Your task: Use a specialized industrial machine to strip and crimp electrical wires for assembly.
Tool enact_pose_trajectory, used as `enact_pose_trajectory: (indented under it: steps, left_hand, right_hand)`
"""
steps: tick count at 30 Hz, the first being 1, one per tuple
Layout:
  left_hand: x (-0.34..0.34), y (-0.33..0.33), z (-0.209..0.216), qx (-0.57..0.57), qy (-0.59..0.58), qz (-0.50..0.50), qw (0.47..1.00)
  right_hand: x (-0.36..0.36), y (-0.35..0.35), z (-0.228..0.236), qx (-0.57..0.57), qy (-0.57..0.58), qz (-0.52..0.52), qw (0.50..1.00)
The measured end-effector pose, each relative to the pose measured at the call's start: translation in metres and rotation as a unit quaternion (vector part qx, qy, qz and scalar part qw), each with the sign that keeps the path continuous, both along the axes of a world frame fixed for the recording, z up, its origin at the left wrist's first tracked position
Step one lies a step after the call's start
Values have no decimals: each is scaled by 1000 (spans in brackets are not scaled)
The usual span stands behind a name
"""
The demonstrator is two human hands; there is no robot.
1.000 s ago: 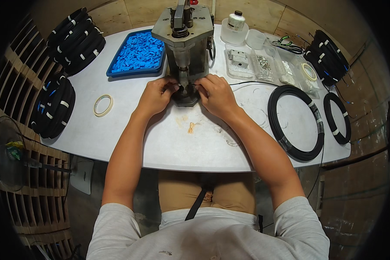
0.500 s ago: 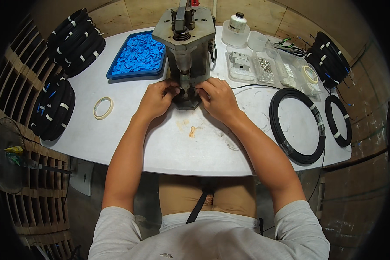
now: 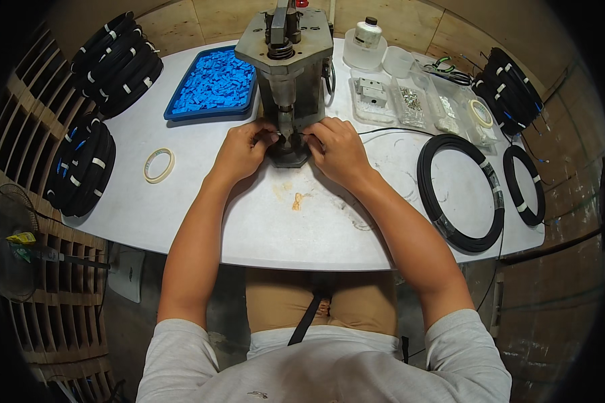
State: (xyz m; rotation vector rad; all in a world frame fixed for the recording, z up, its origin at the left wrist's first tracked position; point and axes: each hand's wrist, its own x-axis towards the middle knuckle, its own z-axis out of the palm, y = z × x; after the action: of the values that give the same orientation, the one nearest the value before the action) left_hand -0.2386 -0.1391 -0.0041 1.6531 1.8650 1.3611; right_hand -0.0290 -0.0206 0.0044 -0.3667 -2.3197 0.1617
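In the head camera's view, a worker in a gray shirt sits at a white table (image 3: 282, 235), both forearms stretched toward a metal press (image 3: 286, 67), 1 hand on each side of its lower tooling (image 3: 286, 124). The right hand (image 3: 337, 149) has its fingers (image 3: 316, 127) pinched around a thin black cable (image 3: 393, 129) just beside the tooling. The left hand (image 3: 243, 151) faces it across the gap, thumb and index finger drawn close together; whether they grasp anything is too small to tell.

The cable's long axis runs roughly left to right, in line with the 2 hands and the tooling between them. Its visible length leaves the right hand, the nearer of the 2, and reaches a large black coil (image 3: 425, 188) on the table's right side; its end at the press cannot be made out.

A tray (image 3: 202, 117) of blue pieces (image 3: 215, 80) stands left of the press, a tape roll (image 3: 156, 180) nearer the worker. Right of the press are a white bottle (image 3: 368, 33) and a see-through container of metal parts (image 3: 410, 99).
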Motion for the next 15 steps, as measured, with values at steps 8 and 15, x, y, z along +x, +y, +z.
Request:
enact_pose_trajectory:
  steps: [8,15]
  left_hand:
    - [2,-1,2,-4,0,3,1000]
    - [4,-4,9,-36,22,-5,999]
  right_hand:
    - [0,0,-1,-5,-2,0,1000]
    - [-1,-1,0,5,-7,-4,1000]
